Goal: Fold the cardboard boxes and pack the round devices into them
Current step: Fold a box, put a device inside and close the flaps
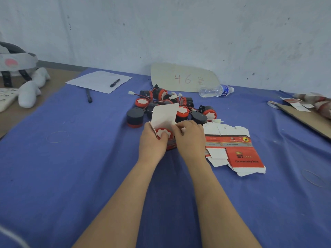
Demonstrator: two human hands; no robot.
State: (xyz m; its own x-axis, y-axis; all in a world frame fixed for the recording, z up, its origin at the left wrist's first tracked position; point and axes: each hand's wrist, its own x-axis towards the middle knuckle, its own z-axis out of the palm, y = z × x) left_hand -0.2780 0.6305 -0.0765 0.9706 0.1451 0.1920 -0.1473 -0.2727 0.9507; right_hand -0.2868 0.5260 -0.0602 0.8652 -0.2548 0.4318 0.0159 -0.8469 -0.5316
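Across the whole view, a table (71,158) under a blue cloth. At its far edge, against the wall, a rounded cardboard sheet (182,77) marked 46 in red. To the left of it, a sheet of paper (98,81) with a pen (114,82) on top. Just to the right, a water bottle (215,90) lying on its side.

At the middle right, a stack of flat boxes (236,149), printed red and white, not yet folded, just beside the right hand (189,138). Behind the hands, a pile of round devices (166,104), black with red rims, with thin wires and white plugs, loose on the cloth and not packed.

In front of the pile, 2 hands on 1 box (171,145). Left hand (152,144) wrapped round the left side of the box, with the thumb on the face of the device (162,131) inside. Right hand closed on the right side, seemingly pinching a small side flap. Box upright, with its big white lid flap (164,113) open and pointing up. In its mouth, 1 device, red face with white centre turned upward, seated almost fully.

By judgement: this box folded and filled, only the closing left to do. No closed box to be seen anywhere, so probably an early stage, with the pile and the flat stack both waiting.
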